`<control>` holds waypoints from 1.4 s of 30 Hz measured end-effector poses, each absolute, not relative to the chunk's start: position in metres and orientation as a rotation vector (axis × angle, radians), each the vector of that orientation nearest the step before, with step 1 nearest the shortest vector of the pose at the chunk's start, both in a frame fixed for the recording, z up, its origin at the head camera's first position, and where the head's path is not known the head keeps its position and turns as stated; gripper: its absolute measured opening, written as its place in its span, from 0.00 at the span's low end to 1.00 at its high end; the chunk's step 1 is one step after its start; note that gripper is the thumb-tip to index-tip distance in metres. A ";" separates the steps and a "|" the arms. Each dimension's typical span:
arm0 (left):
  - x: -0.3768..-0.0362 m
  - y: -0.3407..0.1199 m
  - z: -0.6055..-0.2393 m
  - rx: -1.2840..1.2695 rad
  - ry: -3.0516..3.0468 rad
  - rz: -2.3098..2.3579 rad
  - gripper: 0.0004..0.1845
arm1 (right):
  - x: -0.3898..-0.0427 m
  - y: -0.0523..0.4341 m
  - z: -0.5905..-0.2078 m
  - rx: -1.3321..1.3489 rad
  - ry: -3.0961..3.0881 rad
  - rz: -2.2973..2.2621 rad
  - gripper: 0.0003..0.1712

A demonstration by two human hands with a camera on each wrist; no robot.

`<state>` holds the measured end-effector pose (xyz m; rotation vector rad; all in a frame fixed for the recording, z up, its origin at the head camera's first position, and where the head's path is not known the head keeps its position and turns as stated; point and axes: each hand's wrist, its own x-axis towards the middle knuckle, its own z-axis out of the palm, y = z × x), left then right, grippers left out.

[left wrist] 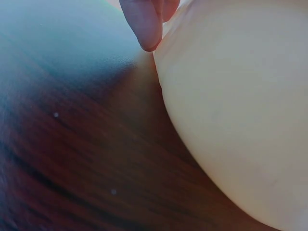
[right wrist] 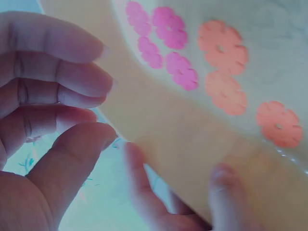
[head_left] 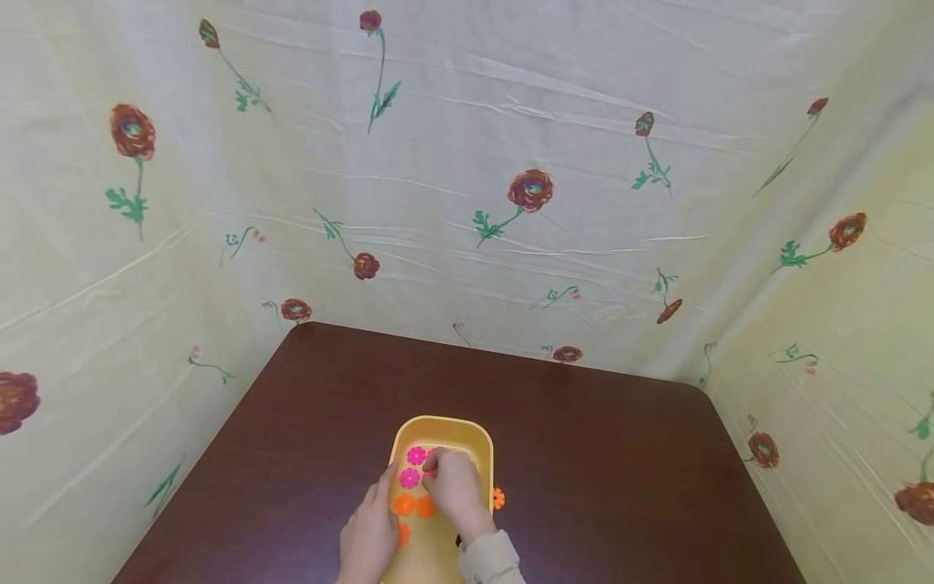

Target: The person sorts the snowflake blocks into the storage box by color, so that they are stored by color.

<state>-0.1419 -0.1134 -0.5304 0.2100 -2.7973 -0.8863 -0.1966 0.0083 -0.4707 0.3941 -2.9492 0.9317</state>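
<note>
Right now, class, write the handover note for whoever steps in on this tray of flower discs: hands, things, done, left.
Left hand: fingers straight, touching the yellow tray's left side.
Right hand: over the tray, fingers curled at the pink discs; whether it grips one cannot be told.
Done: pink discs and orange discs lie in the tray.
Left: a stray orange disc lies on the table, just right of the tray.

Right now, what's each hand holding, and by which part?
The left hand rests against the yellow tray at its left rim. The right hand is curled over the pink discs inside; whether it pinches one cannot be told.
</note>
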 end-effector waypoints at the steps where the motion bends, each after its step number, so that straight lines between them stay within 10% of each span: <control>1: -0.142 -0.113 -0.531 0.210 -2.797 -0.889 0.38 | -0.197 0.011 -0.469 0.379 -2.949 0.930 0.08; 42: -0.144 -0.113 -0.533 0.234 -2.821 -0.909 0.37 | -0.196 0.109 -0.505 -0.080 -2.981 0.885 0.12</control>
